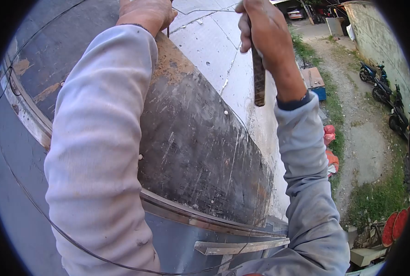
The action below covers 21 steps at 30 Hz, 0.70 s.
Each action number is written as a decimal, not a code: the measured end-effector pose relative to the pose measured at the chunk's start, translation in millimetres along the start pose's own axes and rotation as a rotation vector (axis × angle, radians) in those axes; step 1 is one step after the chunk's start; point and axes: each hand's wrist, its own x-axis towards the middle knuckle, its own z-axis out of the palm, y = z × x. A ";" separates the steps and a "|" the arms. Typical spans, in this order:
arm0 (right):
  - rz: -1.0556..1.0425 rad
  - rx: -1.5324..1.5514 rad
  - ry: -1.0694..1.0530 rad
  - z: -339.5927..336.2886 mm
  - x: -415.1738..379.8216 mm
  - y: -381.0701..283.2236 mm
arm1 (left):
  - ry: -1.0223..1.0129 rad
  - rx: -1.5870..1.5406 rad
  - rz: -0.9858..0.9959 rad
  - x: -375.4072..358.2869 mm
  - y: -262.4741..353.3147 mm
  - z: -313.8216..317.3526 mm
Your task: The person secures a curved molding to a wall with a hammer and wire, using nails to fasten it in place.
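From my distant post I saw two arms in grey sleeves stretched forward over a dark, scuffed panel [205,142], high above a yard. The right hand [265,39], at the upper centre right, had its fingers curled around a dark, flat bar [259,85]; the bar's lower end pointed down, over a strip of whitish surface [205,39] that ran alongside the panel. The left hand [145,11] was at the top edge, near the panel's rusty upper corner, and was partly cut off by the frame. A thin rod showed just below its fingers, but I could not tell whether that hand gripped it, nor how far its fingers were closed.

The panel was dotted with a few pale spots, and a metal rim [182,207] curved along its near edge. Below that lay a light strip [242,246], and a thin black cable [34,198] looped across the lower left. Down to the right, I made out motorcycles [383,94] by a wall [384,34], a gravel path [359,142] and red bags [329,134] on grass.
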 end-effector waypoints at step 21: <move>-0.274 -0.892 -0.151 7.1 72.8 -54.4 | -0.086 -0.121 -0.151 -3.5 5.6 -10.1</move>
